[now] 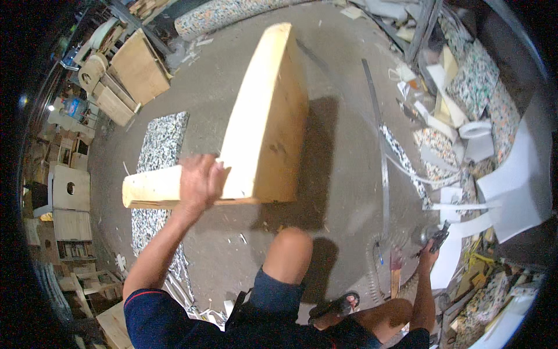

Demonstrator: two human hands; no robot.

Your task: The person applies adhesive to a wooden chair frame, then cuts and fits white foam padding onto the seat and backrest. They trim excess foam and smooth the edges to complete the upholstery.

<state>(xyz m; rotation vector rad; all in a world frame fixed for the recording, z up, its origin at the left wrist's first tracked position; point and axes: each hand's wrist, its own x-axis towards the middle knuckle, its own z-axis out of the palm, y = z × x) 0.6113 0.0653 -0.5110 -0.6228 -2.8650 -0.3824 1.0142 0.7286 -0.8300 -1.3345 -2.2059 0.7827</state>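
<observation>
A big L-shaped furniture piece (250, 125), pale yellow on its upper face and browner along its side, stands in front of me. My left hand (200, 181) is closed over its shorter arm, close to the inner corner. The underside of that grip is hidden. Part of a speckled foam slab (161, 142) lies beneath the short arm. Far to the right, my right hand (428, 255) is wrapped round a dark gun-shaped hand tool (440, 237), held apart from the furniture piece. The exact kind of tool is too small to tell.
A coiled hose (372, 273) lies on the floor near my right foot. Foam offcuts and white sheets (517, 180) pile up at the right. A speckled foam roll (226, 17) lies at the back. Wooden panels (138, 67) lean at the far left.
</observation>
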